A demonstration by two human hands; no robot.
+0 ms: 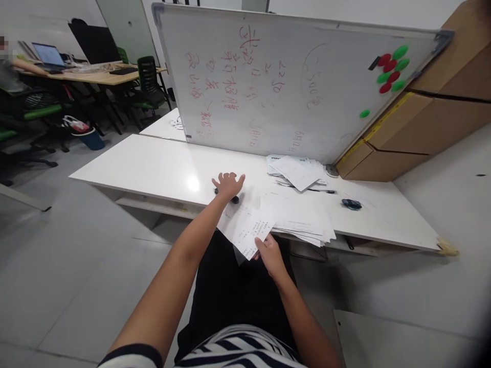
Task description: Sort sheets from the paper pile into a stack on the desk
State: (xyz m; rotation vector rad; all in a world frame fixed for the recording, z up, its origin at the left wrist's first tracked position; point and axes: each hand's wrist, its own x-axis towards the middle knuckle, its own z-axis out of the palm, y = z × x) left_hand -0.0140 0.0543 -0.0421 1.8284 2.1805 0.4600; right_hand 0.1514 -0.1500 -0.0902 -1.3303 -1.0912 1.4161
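Note:
My right hand (269,254) pinches the near corner of a white sheet of paper (247,225) with printed text, thumb on top. The sheet tilts over the desk's front edge. Above the desk, my left hand (229,185) has its fingers spread. Beneath it is a small black object (235,200), mostly hidden, so I cannot tell its kind or whether the hand touches it. To the right of the held sheet lies a stack of white papers (303,217), its lower edges fanned out over the desk's front.
A whiteboard (238,76) with red writing and magnets stands along the white desk (153,158). Other papers (297,171) lie at its foot. A small dark blue object (352,204) rests farther right, near cardboard boxes (425,122). A person's arm (32,66) shows at the far-left table.

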